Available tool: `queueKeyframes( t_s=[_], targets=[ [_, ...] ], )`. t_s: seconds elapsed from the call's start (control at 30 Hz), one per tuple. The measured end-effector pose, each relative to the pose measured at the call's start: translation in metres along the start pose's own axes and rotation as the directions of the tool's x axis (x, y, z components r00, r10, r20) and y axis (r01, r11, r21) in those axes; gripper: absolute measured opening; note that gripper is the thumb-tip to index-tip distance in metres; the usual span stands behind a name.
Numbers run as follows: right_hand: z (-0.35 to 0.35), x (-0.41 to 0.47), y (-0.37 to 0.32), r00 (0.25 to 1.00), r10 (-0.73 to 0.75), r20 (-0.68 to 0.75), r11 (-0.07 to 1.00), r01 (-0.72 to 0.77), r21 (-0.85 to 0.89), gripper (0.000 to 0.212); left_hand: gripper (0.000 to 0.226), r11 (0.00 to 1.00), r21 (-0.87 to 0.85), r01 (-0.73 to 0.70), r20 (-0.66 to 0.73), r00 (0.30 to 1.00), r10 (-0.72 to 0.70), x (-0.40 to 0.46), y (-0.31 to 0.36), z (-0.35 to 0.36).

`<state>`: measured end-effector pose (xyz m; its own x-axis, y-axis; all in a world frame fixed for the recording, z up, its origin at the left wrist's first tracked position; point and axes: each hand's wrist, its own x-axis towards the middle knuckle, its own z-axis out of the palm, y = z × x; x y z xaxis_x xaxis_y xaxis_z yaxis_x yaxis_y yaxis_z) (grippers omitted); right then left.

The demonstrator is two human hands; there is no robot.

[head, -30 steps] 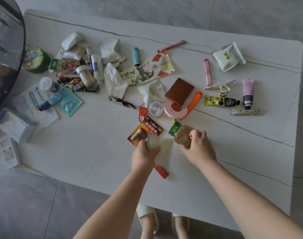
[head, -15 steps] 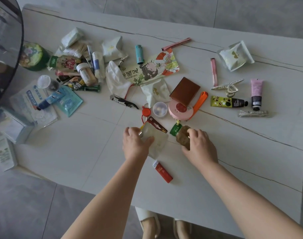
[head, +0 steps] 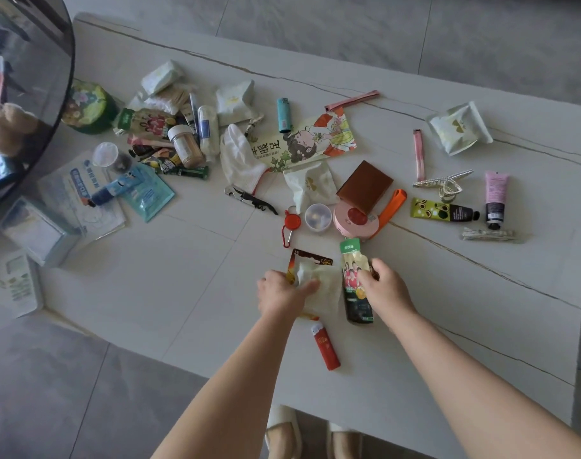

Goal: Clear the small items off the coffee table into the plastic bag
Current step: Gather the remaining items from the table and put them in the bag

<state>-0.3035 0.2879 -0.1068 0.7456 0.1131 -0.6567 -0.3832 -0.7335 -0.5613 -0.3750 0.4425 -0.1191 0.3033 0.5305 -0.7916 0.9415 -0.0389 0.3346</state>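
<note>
White marbled bench (head: 169, 293), strewn with small items across its far half. Left hand (head: 279, 291), fingers curled, pinching a clear plastic bag (head: 325, 286) with a red-and-black card pack (head: 310, 260) showing under its far edge; right hand (head: 386, 288), fingers curled round a printed snack pouch (head: 353, 279) with green top, just beside the bag. Red lighter (head: 325, 347) lying loose near the bench's front edge, apart from both hands

Soft, even daylight, faint shadows, slight wide-angle bending at the edges.
</note>
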Motion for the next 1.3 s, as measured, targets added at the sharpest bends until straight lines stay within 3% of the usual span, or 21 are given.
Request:
queueKeyframes(
  t_s=[0.17, 0.3, 0.47, 0.57, 0.67, 0.8, 1.03, 1.3],
  targets=[
    [-0.002, -0.02, 0.001, 0.995, 0.085, 0.057, 0.955, -0.098, 0.281, 0.013, 0.044, 0.961, -0.275, -0.014, 0.066, 0.997, 0.034, -0.021, -0.006, -0.012],
    [-0.016, -0.048, -0.019, 0.976, 0.069, 0.208, 0.917, -0.144, 0.373, 0.006, 0.041, 0.89, -0.454, 0.041, 0.097, 0.995, 0.004, -0.054, -0.007, -0.045],
    [-0.035, -0.095, -0.07, 0.954, -0.031, 0.298, 0.916, -0.092, 0.39, 0.024, 0.044, 0.777, -0.623, 0.088, 0.124, 0.992, -0.013, -0.11, -0.005, -0.102],
    [-0.044, -0.128, -0.107, 0.935, -0.085, 0.345, 0.91, -0.068, 0.409, 0.038, 0.031, 0.681, -0.727, 0.089, 0.122, 0.993, 0.0, -0.15, -0.007, -0.138],
    [-0.048, -0.166, -0.144, 0.915, -0.146, 0.376, 0.918, -0.016, 0.395, 0.045, 0.024, 0.617, -0.784, 0.064, 0.08, 0.997, -0.002, -0.195, -0.012, -0.174],
    [-0.045, -0.218, -0.189, 0.878, -0.232, 0.419, 0.932, 0.077, 0.355, 0.044, 0.035, 0.503, -0.864, 0.036, 0.017, 0.999, -0.043, -0.25, -0.03, -0.219],
    [-0.013, -0.314, -0.252, 0.755, -0.333, 0.565, 0.939, 0.211, 0.271, 0.023, 0.033, 0.303, -0.951, -0.054, -0.08, 0.994, -0.075, -0.333, -0.086, -0.291],
    [0.067, -0.43, -0.3, 0.604, -0.368, 0.707, 0.912, 0.381, 0.149, 0.026, 0.019, 0.031, -0.966, -0.259, -0.26, 0.95, -0.176, -0.396, -0.193, -0.357]
  ],
)
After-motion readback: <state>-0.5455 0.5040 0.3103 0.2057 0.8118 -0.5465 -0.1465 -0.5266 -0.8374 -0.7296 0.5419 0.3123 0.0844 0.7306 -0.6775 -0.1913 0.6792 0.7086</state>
